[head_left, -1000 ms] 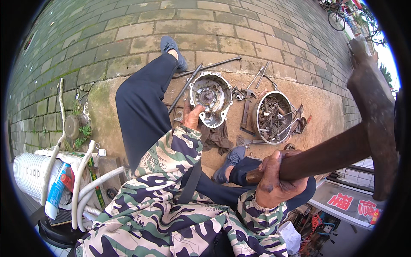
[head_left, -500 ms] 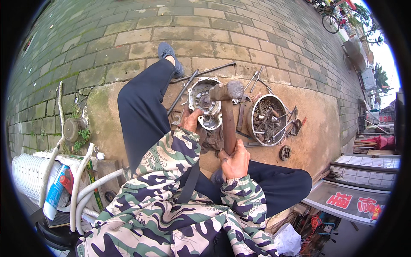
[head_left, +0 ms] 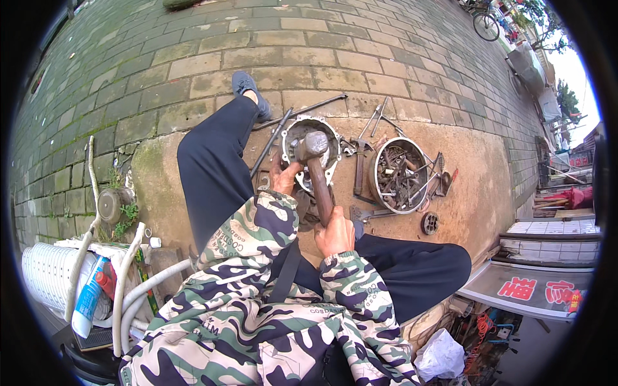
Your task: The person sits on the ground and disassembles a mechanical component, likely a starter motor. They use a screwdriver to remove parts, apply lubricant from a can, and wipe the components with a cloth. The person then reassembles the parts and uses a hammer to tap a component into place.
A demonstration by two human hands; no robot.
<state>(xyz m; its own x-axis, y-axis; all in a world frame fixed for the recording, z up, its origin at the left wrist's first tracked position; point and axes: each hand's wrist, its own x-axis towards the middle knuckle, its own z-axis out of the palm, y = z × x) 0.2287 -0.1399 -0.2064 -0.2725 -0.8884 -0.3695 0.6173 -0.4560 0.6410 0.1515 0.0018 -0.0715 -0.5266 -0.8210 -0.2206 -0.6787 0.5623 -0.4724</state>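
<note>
My right hand (head_left: 336, 237) is wrapped round the brown wooden handle of a hammer (head_left: 321, 184). The hammer's blocky, worn head overlaps the middle of a grey cast-metal housing (head_left: 302, 128); whether it touches cannot be told. That housing has a round hollow and a lobed, bolt-holed rim. At its lower left side, my left hand (head_left: 283, 176) grips the rim, with thumb and fingers partly hidden. Dark cloth (head_left: 306, 209) lies under the housing's near end, between my legs.
Right of the housing, a round metal basin (head_left: 400, 209) holds many loose metal parts. A second hammer (head_left: 360, 170) lies between them. Metal rods (head_left: 273, 143) lie near my outstretched foot. A dark round part (head_left: 430, 223) sits beyond the basin. Pipes and a white basket (head_left: 48, 276) stand at left.
My right hand has swung the hammer down and left, so its head now overlaps the housing's middle. The left hand stays at the housing's side. The view has shifted slightly.
</note>
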